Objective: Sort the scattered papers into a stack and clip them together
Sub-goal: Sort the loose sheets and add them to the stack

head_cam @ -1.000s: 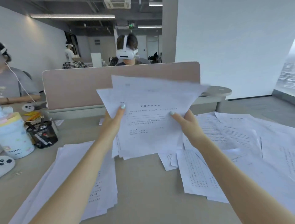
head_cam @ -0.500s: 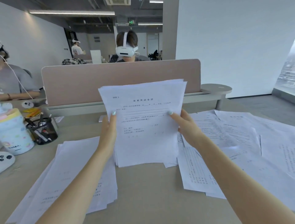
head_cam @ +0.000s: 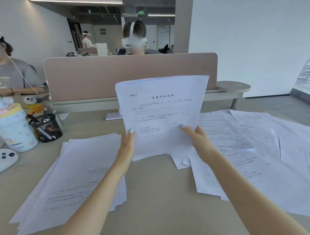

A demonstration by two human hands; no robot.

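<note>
Desk (head_cam: 156,192); both hands clasp sheaf (head_cam: 161,115)

Scene is evenly lit by ceiling strips (head_cam: 75,1); shadows are soft, edges are bowed, fine print is blurred.

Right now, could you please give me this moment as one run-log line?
step: squaring sheets | held bundle: upright, bottom edge on desk | left hand: gripping | right hand: gripping | loose papers: unsorted | clip: not seen

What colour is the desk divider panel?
Dusty pink divider panel; head view.
</note>
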